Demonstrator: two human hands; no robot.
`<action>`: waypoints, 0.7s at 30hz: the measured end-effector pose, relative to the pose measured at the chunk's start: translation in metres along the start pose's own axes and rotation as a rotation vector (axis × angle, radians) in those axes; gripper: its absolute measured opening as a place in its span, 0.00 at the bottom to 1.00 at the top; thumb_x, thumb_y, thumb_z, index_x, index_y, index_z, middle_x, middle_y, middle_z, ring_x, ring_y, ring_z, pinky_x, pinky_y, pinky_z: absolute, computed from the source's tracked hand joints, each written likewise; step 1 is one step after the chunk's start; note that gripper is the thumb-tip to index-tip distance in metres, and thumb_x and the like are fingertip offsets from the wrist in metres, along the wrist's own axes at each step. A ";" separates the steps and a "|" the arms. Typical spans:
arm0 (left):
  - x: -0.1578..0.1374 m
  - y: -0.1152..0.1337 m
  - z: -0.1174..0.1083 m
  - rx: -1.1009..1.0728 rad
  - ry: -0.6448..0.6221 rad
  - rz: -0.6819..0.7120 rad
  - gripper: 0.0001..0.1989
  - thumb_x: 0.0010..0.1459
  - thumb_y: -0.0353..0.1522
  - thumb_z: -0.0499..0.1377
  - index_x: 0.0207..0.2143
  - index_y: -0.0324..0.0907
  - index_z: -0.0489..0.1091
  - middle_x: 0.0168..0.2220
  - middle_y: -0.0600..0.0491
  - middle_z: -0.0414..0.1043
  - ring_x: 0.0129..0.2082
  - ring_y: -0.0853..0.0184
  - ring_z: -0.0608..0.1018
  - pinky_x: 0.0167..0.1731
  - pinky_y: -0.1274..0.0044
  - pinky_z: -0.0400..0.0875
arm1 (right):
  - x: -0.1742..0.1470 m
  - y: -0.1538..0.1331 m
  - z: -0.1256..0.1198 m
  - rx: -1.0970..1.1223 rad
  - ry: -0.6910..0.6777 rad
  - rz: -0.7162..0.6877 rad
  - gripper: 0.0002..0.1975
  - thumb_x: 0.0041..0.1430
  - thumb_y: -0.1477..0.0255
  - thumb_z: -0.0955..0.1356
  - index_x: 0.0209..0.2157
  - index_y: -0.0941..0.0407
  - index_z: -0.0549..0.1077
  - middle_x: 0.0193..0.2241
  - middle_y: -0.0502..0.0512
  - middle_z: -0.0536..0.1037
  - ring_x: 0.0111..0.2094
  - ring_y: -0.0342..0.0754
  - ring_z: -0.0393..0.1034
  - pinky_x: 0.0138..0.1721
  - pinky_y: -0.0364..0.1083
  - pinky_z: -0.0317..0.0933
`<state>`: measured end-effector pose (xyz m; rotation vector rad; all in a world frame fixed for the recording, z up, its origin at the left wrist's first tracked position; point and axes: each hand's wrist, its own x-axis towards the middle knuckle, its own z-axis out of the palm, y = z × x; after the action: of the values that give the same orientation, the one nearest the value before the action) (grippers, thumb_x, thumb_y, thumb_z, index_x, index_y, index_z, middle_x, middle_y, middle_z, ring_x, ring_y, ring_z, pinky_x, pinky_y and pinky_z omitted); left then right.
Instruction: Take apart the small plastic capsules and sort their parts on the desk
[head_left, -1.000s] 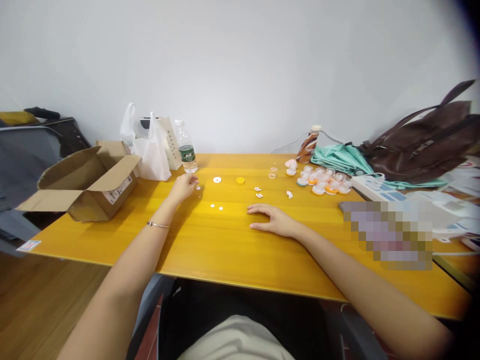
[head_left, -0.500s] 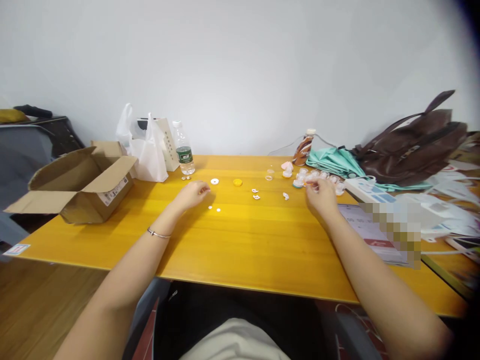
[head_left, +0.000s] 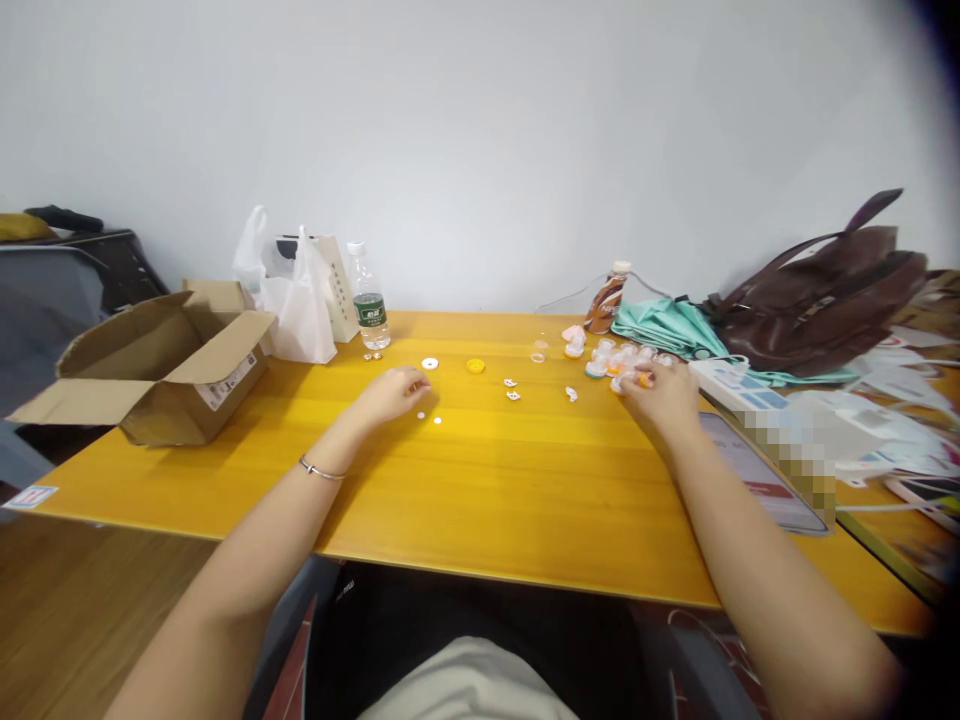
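My left hand point(head_left: 391, 396) is over the table with its fingers loosely bent and a little apart, and nothing shows in them. Just beyond its fingertips lies a white ring-shaped disc point(head_left: 429, 364); two tiny white discs point(head_left: 437, 421) lie to its right and nearer to me. The fingertips of my right hand point(head_left: 666, 400) are closed on a small capsule with an orange part point(head_left: 643, 380), at the near edge of a cluster of small clear-topped capsules point(head_left: 622, 356). A yellow disc point(head_left: 475, 366) and several small white spotted pieces point(head_left: 512, 396) lie between the hands.
An open cardboard box point(head_left: 202, 400), a white plastic bag point(head_left: 296, 320) and a water bottle point(head_left: 370, 310) stand left. At right are a brown drink bottle point(head_left: 604, 300), folded teal cloth point(head_left: 660, 328), a brown bag point(head_left: 817, 300), a power strip point(head_left: 739, 385) and a tablet point(head_left: 772, 480).
My right hand has shifted slightly right and toward me, with the orange part still at its fingertips. My left hand has moved a little to the right.
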<state>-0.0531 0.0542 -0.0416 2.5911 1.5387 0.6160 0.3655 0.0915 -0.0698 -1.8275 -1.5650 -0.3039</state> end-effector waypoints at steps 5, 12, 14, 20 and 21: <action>0.000 0.002 0.000 -0.019 -0.002 0.005 0.12 0.55 0.34 0.50 0.34 0.40 0.71 0.34 0.49 0.73 0.33 0.66 0.74 0.37 0.76 0.66 | -0.002 -0.009 -0.008 0.026 -0.088 0.046 0.12 0.45 0.63 0.67 0.26 0.57 0.65 0.28 0.59 0.69 0.33 0.52 0.62 0.36 0.50 0.56; -0.001 0.007 -0.002 -0.032 -0.005 0.018 0.12 0.56 0.35 0.50 0.35 0.40 0.71 0.34 0.50 0.74 0.33 0.67 0.74 0.37 0.77 0.66 | -0.007 -0.022 -0.028 0.118 -0.424 0.049 0.11 0.41 0.69 0.69 0.27 0.56 0.65 0.26 0.55 0.72 0.27 0.49 0.65 0.29 0.47 0.57; -0.003 0.014 -0.003 -0.060 -0.013 0.040 0.11 0.56 0.34 0.50 0.35 0.40 0.71 0.33 0.50 0.73 0.33 0.67 0.74 0.37 0.77 0.65 | -0.016 -0.037 -0.033 0.218 -0.542 -0.051 0.11 0.40 0.67 0.70 0.27 0.56 0.67 0.28 0.53 0.73 0.27 0.47 0.66 0.30 0.45 0.58; -0.011 0.054 0.008 -0.271 -0.001 0.159 0.13 0.57 0.38 0.52 0.40 0.41 0.68 0.38 0.50 0.71 0.38 0.67 0.72 0.37 0.78 0.65 | -0.065 -0.105 -0.024 0.690 -0.836 -0.226 0.15 0.44 0.60 0.69 0.30 0.56 0.68 0.24 0.50 0.74 0.25 0.45 0.68 0.26 0.42 0.59; -0.012 0.062 0.012 -0.314 -0.028 0.191 0.14 0.55 0.39 0.54 0.42 0.41 0.68 0.38 0.49 0.71 0.38 0.67 0.72 0.37 0.78 0.65 | -0.073 -0.114 -0.020 0.765 -0.862 -0.224 0.16 0.43 0.60 0.70 0.31 0.56 0.68 0.23 0.50 0.74 0.25 0.44 0.68 0.26 0.42 0.60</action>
<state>-0.0024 0.0145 -0.0406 2.5048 1.0908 0.7635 0.2460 0.0258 -0.0580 -1.1878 -2.0368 0.9880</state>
